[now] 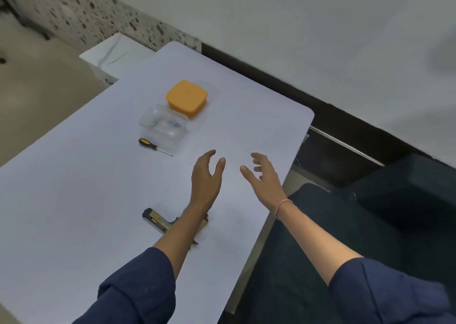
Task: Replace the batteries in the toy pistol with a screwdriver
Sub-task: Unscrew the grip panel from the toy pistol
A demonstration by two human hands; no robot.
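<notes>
Black-and-tan pistol [158,221] lies on the surface [74,200], partly hidden under the left forearm. The left hand [206,175] and right hand [262,175] hover apart beyond it, fingers [259,157] loosely spread, holding nothing. The screwdriver [154,146] lies farther back, just beside a clear tub [164,126]. Likely risk: the forearm crosses directly over the pistol, so pulling that arm back low could catch and drag it.

Off-task items, head view.
White table [74,200]; orange box [186,97] on its far half; white block [116,52] past far-left corner; dark seat [320,237] along right edge; speckled wall [74,10] behind.
</notes>
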